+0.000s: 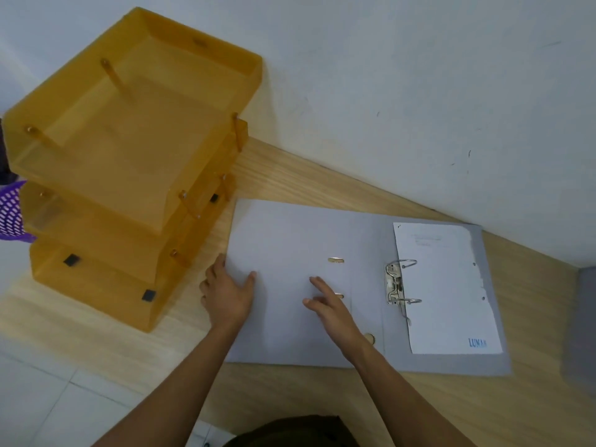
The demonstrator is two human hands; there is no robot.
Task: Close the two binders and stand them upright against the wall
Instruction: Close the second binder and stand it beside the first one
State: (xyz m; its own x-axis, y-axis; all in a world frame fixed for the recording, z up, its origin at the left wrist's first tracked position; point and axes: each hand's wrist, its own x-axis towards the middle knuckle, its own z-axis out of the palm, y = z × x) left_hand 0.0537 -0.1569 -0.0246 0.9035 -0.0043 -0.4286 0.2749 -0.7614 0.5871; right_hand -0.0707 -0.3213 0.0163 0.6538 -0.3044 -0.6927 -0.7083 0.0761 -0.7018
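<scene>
Watching remotely, I noted the orange tray stack (129, 140) at far left. Beside it my left hand (225, 291) pinched the left edge of the open binder (290, 237), thumb on top. The binder lay flat on the desk (306, 179) near the wall (387, 91). My right hand (329, 308) rested flat on the cover, grasping nothing. I judged the cover should swing right, squarely over the rings (408, 282), with the sheet (451, 285) kept clear.

A pale wooden desk (283, 171) meets a scuffed white wall (419, 79).
</scene>
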